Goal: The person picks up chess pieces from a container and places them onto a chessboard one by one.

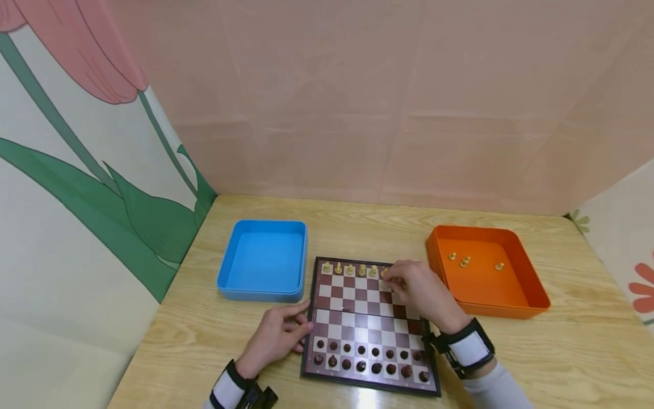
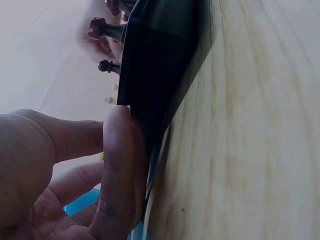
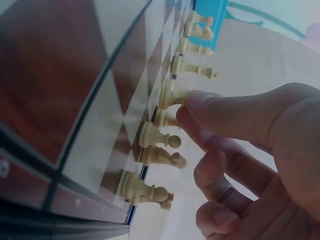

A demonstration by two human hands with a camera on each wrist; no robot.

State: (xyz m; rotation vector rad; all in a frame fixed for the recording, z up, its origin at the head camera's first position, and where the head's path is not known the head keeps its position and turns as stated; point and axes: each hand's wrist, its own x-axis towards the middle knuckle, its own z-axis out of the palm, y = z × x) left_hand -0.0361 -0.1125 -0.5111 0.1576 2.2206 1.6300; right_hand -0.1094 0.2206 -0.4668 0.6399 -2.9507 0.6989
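We are clearing the light pieces off the far rank of the chessboard (image 1: 365,318), which lies on the bench (image 1: 536,346) between the blue tray (image 1: 263,260) and the orange tray (image 1: 487,278). Our right hand (image 1: 421,289) reaches over the far right end of that rank; its thumb and forefinger pinch the head of a light chess piece (image 3: 172,97) that stands on its square, so the grip is closing on that piece. Our left hand (image 1: 278,335) rests on the bench at the board's left edge, fingers straight and pressed against the frame, holding nothing. Three light pieces (image 1: 464,261) lie in the orange tray; the blue tray holds none we can see. By our judgement the next move calls for a clean lift straight up, without knocking the neighbours, while the left hand steadies the board.

The head view hides the pinch behind our knuckles; the right wrist view shows it plainly. The left wrist view shows the fingertip (image 2: 120,150) against the board's dark edge
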